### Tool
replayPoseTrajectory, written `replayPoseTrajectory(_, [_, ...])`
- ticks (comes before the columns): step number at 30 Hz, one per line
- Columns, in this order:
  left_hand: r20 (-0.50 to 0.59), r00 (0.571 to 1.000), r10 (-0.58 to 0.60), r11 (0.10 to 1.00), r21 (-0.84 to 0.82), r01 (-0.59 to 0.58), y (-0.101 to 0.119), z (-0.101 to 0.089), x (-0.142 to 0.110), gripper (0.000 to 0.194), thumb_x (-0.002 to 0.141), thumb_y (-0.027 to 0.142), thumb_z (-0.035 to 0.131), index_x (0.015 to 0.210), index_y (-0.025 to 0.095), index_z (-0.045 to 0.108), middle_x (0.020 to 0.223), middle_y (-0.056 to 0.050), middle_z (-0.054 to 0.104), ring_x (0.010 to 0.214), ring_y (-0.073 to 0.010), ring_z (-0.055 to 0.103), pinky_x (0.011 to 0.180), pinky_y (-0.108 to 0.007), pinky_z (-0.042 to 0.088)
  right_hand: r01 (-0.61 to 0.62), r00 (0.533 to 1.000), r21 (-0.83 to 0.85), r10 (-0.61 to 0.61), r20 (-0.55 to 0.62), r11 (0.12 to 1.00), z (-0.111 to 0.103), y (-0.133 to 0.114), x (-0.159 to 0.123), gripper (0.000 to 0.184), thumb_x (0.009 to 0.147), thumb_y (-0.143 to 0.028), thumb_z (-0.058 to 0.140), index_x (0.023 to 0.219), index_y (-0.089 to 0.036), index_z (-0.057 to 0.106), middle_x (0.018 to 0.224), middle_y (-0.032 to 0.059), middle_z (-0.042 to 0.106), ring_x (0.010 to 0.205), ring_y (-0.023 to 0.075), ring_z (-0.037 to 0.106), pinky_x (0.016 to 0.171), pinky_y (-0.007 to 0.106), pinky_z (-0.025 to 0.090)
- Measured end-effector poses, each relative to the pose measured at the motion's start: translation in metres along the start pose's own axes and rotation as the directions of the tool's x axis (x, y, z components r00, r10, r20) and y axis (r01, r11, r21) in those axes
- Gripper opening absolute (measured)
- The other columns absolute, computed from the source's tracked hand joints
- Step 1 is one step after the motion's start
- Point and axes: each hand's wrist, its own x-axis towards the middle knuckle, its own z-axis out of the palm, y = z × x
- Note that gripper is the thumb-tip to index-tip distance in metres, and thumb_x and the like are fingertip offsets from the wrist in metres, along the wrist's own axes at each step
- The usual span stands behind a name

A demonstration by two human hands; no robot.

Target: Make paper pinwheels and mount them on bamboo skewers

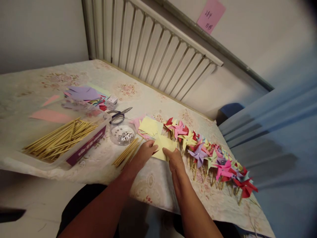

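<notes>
The left hand (146, 150) pinches a pale yellow paper (164, 142) at its left edge, thumb over fingers; the right hand (176, 160) clamps its near right part, thumb on top — the fingers beneath seem curled under, though they are mostly hidden. The paper is above the tablecloth (151, 195), just near of a paper stack (148, 125). Right of it stand crowded pinwheels (199, 153); left lie loose sticks (126, 152) — then, farther left, a round dish (113, 135) of small silvery pieces and scissors (117, 116).
</notes>
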Motion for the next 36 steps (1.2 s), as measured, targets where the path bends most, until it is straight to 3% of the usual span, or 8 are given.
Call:
replayPoseTrajectory(8, [-0.054,0.994,-0.094,0.989,0.112,0.099,-0.002,-0.004,0.002,0.03,0.072,0.044,0.064,0.08,0.016,0.058,0.068,-0.001,0.064,0.065,-0.017,0.061,0.061,-0.027,0.046,-0.081,0.996,0.055,0.083,-0.025,0.995,-0.018,0.002,-0.011,0.04,0.057,-0.027,0.078,0.094,-0.014,0.069,0.084,0.0062,0.076,0.069,0.0236,0.072,0.065,0.033,0.056])
replayPoseTrajectory(13, [0.01,0.976,-0.216,0.976,0.04,0.215,-0.001,0.0,-0.001,0.035,0.072,0.047,0.067,0.086,0.015,0.06,0.079,-0.007,0.069,0.065,-0.0183,0.065,0.062,-0.03,0.048,-0.125,0.991,0.11,0.129,-0.03,0.986,-0.027,-0.002,-0.019,0.042,0.049,-0.024,0.082,0.087,-0.015,0.068,0.077,0.0057,0.076,0.065,0.0248,0.071,0.064,0.035,0.056])
replayPoseTrajectory(17, [0.083,0.966,-0.245,0.965,-0.077,0.251,-0.003,-0.002,-0.003,0.041,0.071,0.049,0.071,0.091,0.014,0.06,0.08,-0.008,0.07,0.067,-0.0192,0.066,0.065,-0.031,0.049,-0.133,0.991,0.158,0.133,0.01,0.978,-0.026,-0.005,-0.02,0.044,0.049,-0.025,0.084,0.088,-0.017,0.067,0.079,0.0053,0.076,0.065,0.0254,0.071,0.066,0.037,0.057])
replayPoseTrajectory(21, [0.093,0.959,-0.268,0.95,-0.14,0.279,-0.008,-0.007,0.0,0.041,0.065,0.043,0.077,0.09,0.016,0.059,0.077,-0.005,0.069,0.066,-0.0178,0.065,0.065,-0.03,0.05,-0.168,0.983,0.109,0.158,0.095,0.98,-0.026,-0.002,-0.022,0.045,0.05,-0.028,0.085,0.089,-0.016,0.068,0.081,0.0064,0.076,0.068,0.0259,0.071,0.07,0.038,0.056])
replayPoseTrajectory(27, [0.178,0.938,-0.297,0.95,-0.046,0.309,-0.012,-0.008,0.0,0.04,0.064,0.039,0.078,0.091,0.015,0.063,0.078,-0.003,0.068,0.065,-0.0157,0.063,0.065,-0.029,0.05,-0.177,0.976,0.067,0.167,0.137,0.982,-0.027,-0.001,-0.026,0.046,0.051,-0.03,0.085,0.092,-0.016,0.068,0.082,0.0067,0.076,0.071,0.0264,0.071,0.071,0.039,0.056])
replayPoseTrajectory(33, [0.324,0.909,-0.264,0.961,0.01,0.275,-0.002,-0.007,-0.01,0.047,0.068,0.048,0.076,0.102,0.016,0.067,0.095,-0.009,0.069,0.082,-0.0198,0.065,0.068,-0.031,0.052,-0.124,0.986,-0.016,0.125,0.114,0.992,-0.024,-0.003,-0.02,0.041,0.054,-0.031,0.082,0.089,-0.016,0.069,0.082,0.0061,0.075,0.068,0.0228,0.07,0.07,0.035,0.056])
replayPoseTrajectory(36, [0.343,0.909,-0.238,0.965,-0.018,0.26,0.003,-0.006,-0.015,0.052,0.071,0.053,0.073,0.107,0.016,0.067,0.099,-0.011,0.069,0.087,-0.0219,0.065,0.07,-0.032,0.053,-0.083,0.992,-0.109,0.093,0.088,0.991,-0.024,-0.003,-0.016,0.037,0.057,-0.032,0.08,0.088,-0.015,0.07,0.08,0.0056,0.075,0.068,0.0214,0.069,0.07,0.034,0.055])
